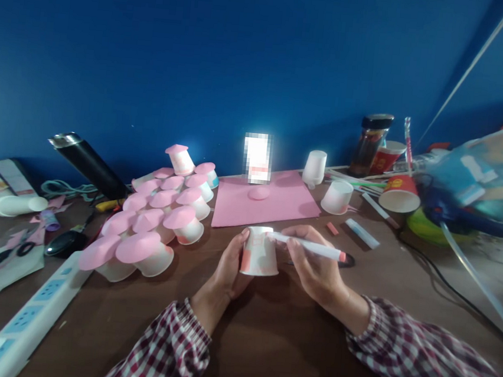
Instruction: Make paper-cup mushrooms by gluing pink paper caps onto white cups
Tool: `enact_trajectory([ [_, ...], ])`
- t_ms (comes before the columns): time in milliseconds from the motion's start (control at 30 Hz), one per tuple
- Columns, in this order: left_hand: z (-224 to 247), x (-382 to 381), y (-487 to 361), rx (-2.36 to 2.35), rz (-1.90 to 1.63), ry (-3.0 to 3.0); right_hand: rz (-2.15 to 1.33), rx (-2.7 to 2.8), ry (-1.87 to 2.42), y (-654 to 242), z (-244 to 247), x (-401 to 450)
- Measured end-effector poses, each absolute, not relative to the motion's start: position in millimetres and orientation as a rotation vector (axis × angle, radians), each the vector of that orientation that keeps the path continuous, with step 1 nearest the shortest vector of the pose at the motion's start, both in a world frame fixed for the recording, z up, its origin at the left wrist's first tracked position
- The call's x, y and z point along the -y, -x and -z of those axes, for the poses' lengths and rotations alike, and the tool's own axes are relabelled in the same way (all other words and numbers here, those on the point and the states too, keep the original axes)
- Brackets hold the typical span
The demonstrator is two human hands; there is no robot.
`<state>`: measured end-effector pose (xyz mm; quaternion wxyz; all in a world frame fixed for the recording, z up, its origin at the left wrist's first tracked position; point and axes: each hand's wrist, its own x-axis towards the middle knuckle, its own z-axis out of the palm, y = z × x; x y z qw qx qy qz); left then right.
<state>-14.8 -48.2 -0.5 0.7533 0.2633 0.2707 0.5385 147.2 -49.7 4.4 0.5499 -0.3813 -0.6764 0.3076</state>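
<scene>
An upside-down paper cup (261, 254) with reddish markings is held near the table's middle by my left hand (230, 265), whose fingers wrap its left side. My right hand (315, 270) grips a white marker (312, 247) with a reddish end; its other tip points at the cup's upper right. Beyond the cup lies a pink sheet (232, 205) with a small pink piece (259, 193) on it. To the left stand several upturned cups with pink cone tops (148, 220).
At the right are white cups (337, 197), a glue stick (361, 233), a dark-lidded jar (371, 144) and a red cup (400, 193). On the left lie a power strip (40, 304), scissors (9, 254), a mouse (66, 243) and a black flask (91, 164).
</scene>
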Motion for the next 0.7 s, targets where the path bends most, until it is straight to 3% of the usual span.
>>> enact_trajectory([
  [700, -2.4, 48.3, 14.9, -0.684, -1.217, -0.527, -0.841, 1.500, 0.831, -147.0, -5.3, 54.6],
])
